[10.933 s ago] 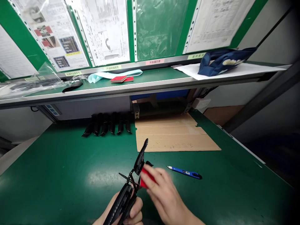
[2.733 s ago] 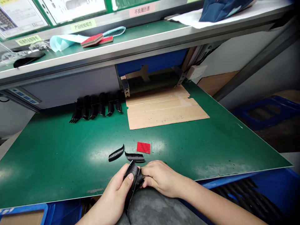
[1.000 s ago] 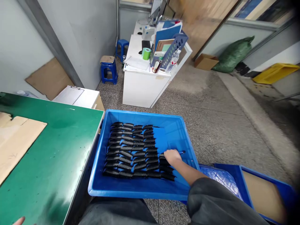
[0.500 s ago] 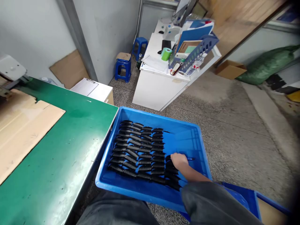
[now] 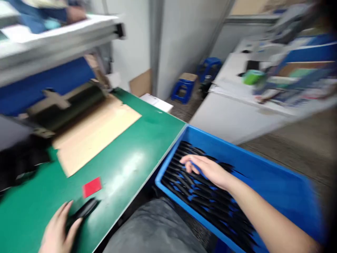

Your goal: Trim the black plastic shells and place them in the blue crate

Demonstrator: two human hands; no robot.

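Right hand low over a blue plastic tray, fingers loosely spread and slightly curled, no pinch in sight, fingertips at the rows of black plastic pieces; tray set just beside the edge of a green bench top, the pieces packed side by side in close diagonal rows, slivers of blue tray floor between them; best approach a light, slow touch, fingertips lifted clear of neighbouring rows, no nudging the lines out of order; left hand out on the green top, fingers against a single black piece, any grip impossible to judge through the motion blur; a red square just beyond that piece, a cardboard sheet farther along the bench; gray trousers in the gap between bench and tray; a white desk and blue stool blurred in the background.
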